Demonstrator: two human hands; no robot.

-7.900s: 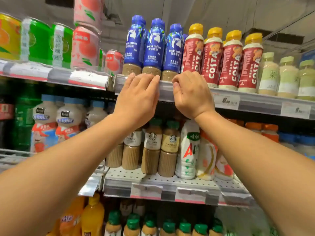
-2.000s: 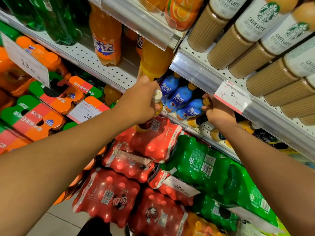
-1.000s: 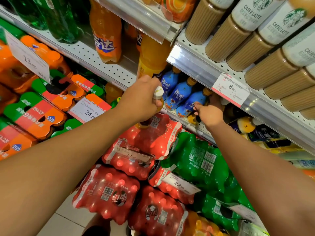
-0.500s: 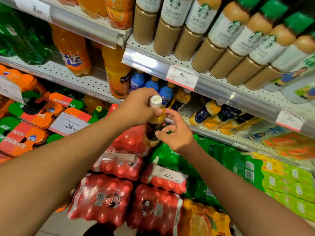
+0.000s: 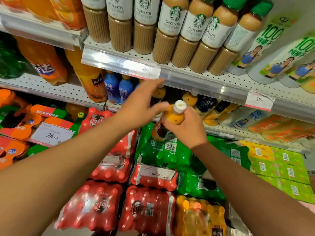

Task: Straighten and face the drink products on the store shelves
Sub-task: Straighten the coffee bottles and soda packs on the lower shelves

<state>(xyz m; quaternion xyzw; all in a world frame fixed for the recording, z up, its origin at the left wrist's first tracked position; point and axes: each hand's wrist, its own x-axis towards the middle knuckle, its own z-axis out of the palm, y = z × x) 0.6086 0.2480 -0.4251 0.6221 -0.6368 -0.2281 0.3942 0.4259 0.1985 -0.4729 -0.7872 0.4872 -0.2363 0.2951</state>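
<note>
Below the latte shelf, out in front of the lower shelf (image 5: 226, 132): small orange juice bottle (image 5: 172, 118), white cap up, tilted slightly, off the shelf, over the green soda packs (image 5: 163, 150). Gripped round neck and shoulder by right hand (image 5: 185, 128), fingers curled on it. Left hand (image 5: 141, 103) spread, fingers straight, holding nothing, just beside the bottle and reaching toward the shelved juice row (image 5: 192, 99); thumb contact with bottle unclear. Likely light, rigid plastic, smooth label maybe slick. Best hold probably mid-body or shoulder, not the cap.
</note>
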